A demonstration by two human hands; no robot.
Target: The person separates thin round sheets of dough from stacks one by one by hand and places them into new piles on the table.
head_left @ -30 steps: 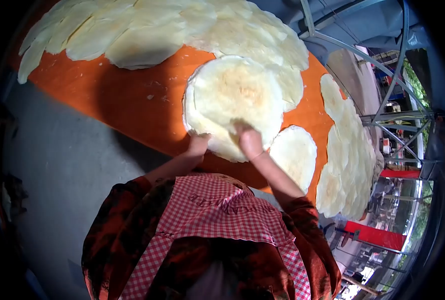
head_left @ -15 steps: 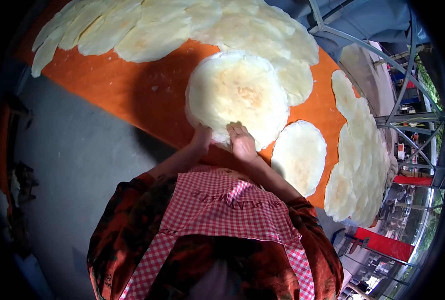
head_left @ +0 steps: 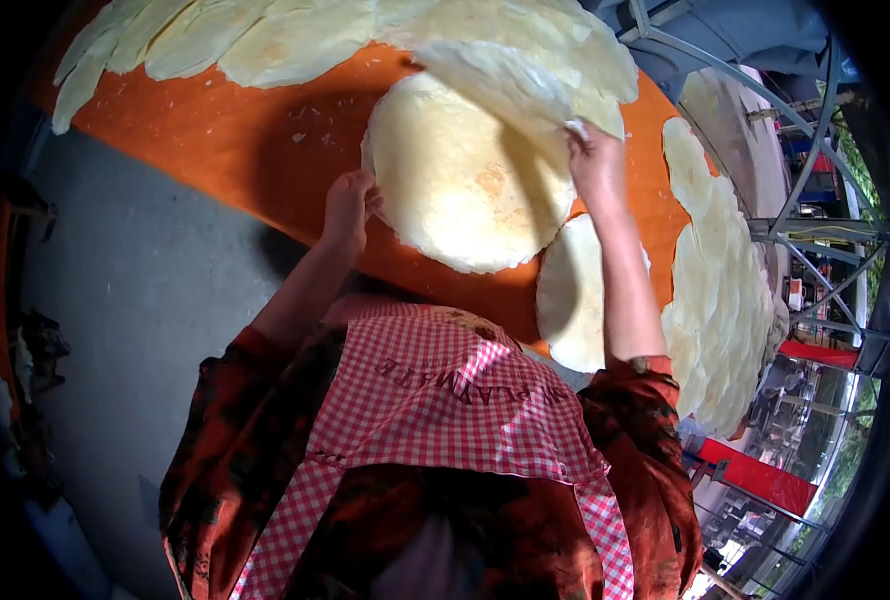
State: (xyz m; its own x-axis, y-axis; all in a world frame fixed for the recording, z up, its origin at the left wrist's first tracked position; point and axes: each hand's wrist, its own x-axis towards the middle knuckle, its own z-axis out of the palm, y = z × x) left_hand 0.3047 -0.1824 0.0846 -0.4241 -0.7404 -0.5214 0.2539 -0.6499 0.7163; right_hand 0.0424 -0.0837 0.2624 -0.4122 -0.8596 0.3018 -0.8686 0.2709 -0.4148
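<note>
A thin, round, pale flatbread (head_left: 505, 85) is lifted and tilted at the far side of a stack of round flatbreads (head_left: 445, 170). My right hand (head_left: 595, 165) pinches its near right edge, and it casts a shadow on the stack. At the stack's left edge is my left hand (head_left: 348, 208), its fingers curled closed; whether they grip the rim is hidden. Beside the stack, partly behind my right forearm, lies another round flatbread (head_left: 570, 295).
An orange cloth (head_left: 310, 150) covers the table. Overlapping flatbreads (head_left: 295, 40) line its far side, and more flatbreads (head_left: 715, 290) overlap along the right. Metal framework (head_left: 795, 140) stands beyond on the right. Grey floor (head_left: 155, 300) shows at left.
My right hand has moved up and right from the stack's near edge, raising a flatbread. My left hand has shifted up and left along the stack's edge.
</note>
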